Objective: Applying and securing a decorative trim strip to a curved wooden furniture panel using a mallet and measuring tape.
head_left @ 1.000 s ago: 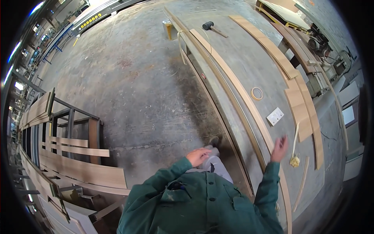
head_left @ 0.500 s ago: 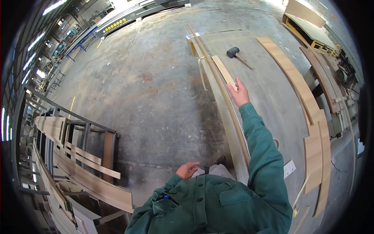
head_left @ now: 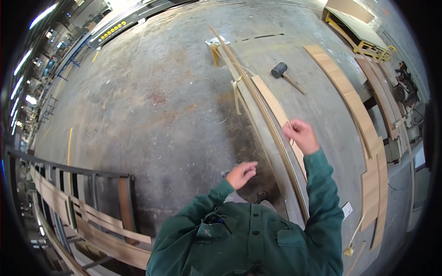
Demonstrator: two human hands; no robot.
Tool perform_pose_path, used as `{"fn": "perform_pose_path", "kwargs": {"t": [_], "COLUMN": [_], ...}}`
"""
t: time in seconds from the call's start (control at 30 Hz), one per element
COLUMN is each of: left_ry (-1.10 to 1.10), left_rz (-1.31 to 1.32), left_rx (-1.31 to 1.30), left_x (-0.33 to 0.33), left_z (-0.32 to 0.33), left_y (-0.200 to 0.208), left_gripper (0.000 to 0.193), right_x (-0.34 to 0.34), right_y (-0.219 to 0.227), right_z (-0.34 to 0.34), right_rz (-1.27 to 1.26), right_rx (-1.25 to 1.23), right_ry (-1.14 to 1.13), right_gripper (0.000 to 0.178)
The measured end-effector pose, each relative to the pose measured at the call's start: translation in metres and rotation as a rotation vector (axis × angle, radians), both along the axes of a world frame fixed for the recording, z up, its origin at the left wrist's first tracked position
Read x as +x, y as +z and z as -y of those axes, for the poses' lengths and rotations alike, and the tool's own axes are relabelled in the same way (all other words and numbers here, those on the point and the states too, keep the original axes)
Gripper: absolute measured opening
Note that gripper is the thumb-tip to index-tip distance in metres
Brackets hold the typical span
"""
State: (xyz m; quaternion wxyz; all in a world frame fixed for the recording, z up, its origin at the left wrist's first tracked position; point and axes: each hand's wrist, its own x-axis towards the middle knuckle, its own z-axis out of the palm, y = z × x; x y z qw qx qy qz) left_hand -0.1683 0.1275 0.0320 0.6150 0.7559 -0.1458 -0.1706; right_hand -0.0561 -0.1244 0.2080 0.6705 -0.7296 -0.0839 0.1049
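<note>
Your right hand point(head_left: 301, 135) pinches the long curved pale wooden strip point(head_left: 275, 106), fingers closed on it. Your left hand point(head_left: 241, 174) hovers, fingers loosely curled, holding nothing.

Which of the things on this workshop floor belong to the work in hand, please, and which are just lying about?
In hand:
- right hand on the curved wooden strip
- long bent rail beside the strip
- left hand, free

Lying about:
- mallet
- row of curved boards
- rack of curved boards
- brush
</note>
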Motion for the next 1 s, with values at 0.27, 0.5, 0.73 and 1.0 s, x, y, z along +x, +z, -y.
{"fn": "perform_pose_path", "kwargs": {"t": [0.27, 0.5, 0.73, 1.0], "left_ry": [-0.036, -0.398, -0.681, -1.513], "left_rz": [0.147, 0.52, 0.429, 0.007], "left_rx": [-0.197, 0.063, -0.108, 0.003], "left_x": [0.176, 0.171, 0.113, 0.072], "left_z": [0.02, 0.067, 0.11, 0.053], "left_y": [0.074, 0.037, 0.079, 0.139], "left_gripper": [0.056, 0.062, 0.067, 0.041], "right_x": [-0.06, -0.106, -0.187, -0.306], "right_y": [0.063, 0.101, 0.093, 0.069], "right_z": [0.008, 0.018, 0.034, 0.09], "right_rz": [0.157, 0.354, 0.507, 0.549], "right_rx": [0.103, 0.107, 0.045, 0.177], "right_ry": [-0.397, -0.694, -0.828, -1.105], "right_gripper": [0.007, 0.007, 0.014, 0.011]}}
